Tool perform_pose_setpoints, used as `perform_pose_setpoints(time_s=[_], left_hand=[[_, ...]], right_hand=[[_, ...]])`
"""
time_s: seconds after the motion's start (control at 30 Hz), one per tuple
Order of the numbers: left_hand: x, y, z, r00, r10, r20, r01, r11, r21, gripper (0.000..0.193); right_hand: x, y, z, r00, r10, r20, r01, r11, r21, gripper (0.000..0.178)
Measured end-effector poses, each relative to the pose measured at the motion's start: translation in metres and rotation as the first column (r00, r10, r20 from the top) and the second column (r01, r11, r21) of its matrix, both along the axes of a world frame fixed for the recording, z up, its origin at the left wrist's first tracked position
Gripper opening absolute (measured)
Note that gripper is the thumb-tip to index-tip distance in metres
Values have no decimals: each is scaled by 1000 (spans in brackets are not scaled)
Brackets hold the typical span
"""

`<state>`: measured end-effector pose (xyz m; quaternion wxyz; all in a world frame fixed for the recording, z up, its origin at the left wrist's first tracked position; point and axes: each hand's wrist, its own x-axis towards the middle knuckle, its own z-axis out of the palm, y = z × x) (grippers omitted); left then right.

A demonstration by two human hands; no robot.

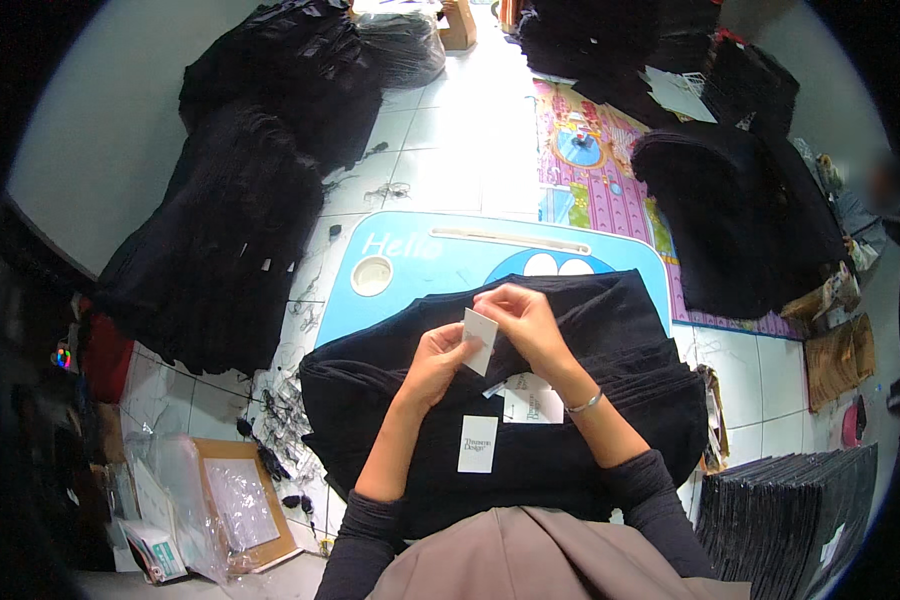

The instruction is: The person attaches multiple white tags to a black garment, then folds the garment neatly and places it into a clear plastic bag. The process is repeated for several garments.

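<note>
My left hand grips a small white card by its lower part, thumb across its face. At the card's top edge the fingers of my right hand are pinched together; what is between them is too small to make out. Below both hands lies a pile of black folded fabric. One white printed card rests flat on the fabric near me. More white cards lie under my right wrist, partly hidden by it.
A light-blue low table with a cup hole carries the fabric. Black cloth heaps stand at left and right. Flat black packs are stacked at lower right. Cardboard in clear plastic sits lower left, near thread scraps.
</note>
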<state>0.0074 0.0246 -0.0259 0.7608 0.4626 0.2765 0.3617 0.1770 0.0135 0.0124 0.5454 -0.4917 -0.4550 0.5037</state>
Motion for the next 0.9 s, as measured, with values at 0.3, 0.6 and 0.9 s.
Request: perform_pose_setpoints(time_s=[0.3, 0.6, 0.9], left_hand=[[15, -3, 1, 974, 224, -41, -207, 946, 250, 30], [13, -6, 4, 974, 194, -119, -147, 935, 323, 49], [15, -8, 6, 973, 211, -96, -137, 858, 495, 89]], right_hand=[[9, -7, 8, 947, -221, 233, 188, 970, 156, 11], [0, -12, -2, 897, -243, 369, 165, 959, 231, 13], [6, 14, -3, 875, -42, 482, -30, 990, 140, 26]])
